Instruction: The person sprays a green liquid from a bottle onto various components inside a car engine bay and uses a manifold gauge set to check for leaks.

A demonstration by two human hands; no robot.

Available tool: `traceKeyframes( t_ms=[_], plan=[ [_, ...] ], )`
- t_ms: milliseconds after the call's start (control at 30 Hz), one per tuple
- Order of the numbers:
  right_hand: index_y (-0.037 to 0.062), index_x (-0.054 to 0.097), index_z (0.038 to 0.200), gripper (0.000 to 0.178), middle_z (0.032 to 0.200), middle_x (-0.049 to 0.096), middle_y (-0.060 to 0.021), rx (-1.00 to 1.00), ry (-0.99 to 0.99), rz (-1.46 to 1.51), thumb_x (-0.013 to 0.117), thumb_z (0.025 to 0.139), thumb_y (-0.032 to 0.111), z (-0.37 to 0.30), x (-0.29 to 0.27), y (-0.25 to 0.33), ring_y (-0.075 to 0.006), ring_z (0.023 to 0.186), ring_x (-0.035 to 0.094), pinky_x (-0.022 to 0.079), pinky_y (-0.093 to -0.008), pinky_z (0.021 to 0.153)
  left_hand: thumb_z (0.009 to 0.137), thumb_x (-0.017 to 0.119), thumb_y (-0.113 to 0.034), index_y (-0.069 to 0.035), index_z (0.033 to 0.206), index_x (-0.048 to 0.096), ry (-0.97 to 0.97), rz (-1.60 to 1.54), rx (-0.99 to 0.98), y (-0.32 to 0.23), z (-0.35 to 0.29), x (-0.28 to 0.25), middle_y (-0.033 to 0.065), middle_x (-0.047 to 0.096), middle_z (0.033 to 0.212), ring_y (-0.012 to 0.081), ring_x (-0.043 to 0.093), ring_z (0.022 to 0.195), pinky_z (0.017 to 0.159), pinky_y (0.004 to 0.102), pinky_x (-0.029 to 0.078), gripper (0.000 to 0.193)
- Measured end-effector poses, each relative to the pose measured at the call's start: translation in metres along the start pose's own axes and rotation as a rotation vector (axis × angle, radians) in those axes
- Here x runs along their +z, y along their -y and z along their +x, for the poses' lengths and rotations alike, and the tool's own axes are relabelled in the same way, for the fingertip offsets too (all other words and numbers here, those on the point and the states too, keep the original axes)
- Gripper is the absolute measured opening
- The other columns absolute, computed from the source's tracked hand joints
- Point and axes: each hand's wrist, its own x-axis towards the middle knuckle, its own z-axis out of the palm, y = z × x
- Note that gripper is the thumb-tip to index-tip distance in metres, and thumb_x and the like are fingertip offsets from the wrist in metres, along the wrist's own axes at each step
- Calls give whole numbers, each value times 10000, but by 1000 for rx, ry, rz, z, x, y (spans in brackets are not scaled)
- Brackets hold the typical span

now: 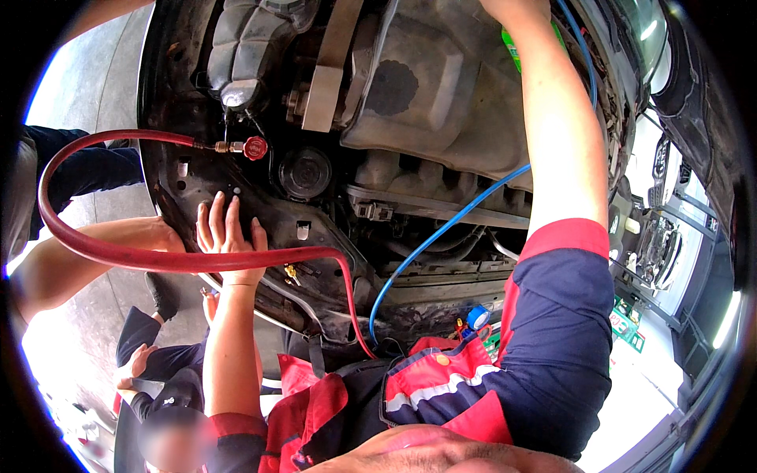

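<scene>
Grey workshop floor (118, 87) shows beside a car's open engine bay (175, 102). On its dark edge panel (272, 211), the left hand (229, 229) lies palm down, fingers spread and pointing away from the body, grasping nothing, its forearm running straight up from the lower edge. Red hose (102, 251) crosses in front of that hand near the wrist, loops out to the left and ends at a red knob (255, 148) beyond the fingertips. Another person's forearm (102, 240) reaches to the panel just left of it. Stretched far forward over the engine cover (449, 87), the right arm takes the right hand (516, 8) partly out of view above a green object (511, 49); whether it grips anything cannot be told. Blue hose (449, 225) passes behind that forearm, and a blue gauge (478, 317) sits near the chest.
</scene>
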Motion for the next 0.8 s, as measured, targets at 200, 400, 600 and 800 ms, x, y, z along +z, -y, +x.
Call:
traceKeyframes(
  t_ms=[200,400,600,800],
  plan=[
    [-22,684,1130,318,1138,692,-285,77,156,104,521,918,149,9,-10,-1,-424,1079,675,541,-512,940,834,672,-205,-99,1310,621,9,1,-5,0,0,-1,121,528,1467,426,411,1390,1145,556,321,490],
    [-15,704,1104,297,1133,690,-289,121,132,110,532,916,138,9,-13,4,-418,1114,662,528,-508,964,823,676,-215,-102,1311,622,8,10,-3,0,0,0,117,525,1469,421,417,1388,1143,560,316,504],
    [-33,661,1120,298,1119,688,-290,39,159,90,577,904,155,0,-26,4,-437,1081,661,528,-536,922,835,677,-210,-101,1312,622,20,15,-16,-1,-1,-1,118,523,1473,418,407,1399,1154,551,316,493],
    [-36,602,1072,256,955,669,-292,-160,-186,284,599,867,117,-70,-51,-11,-499,939,634,520,-576,843,833,679,-200,-100,1309,622,15,13,-12,0,0,-1,118,524,1473,419,411,1397,1153,547,322,490]
  ],
)
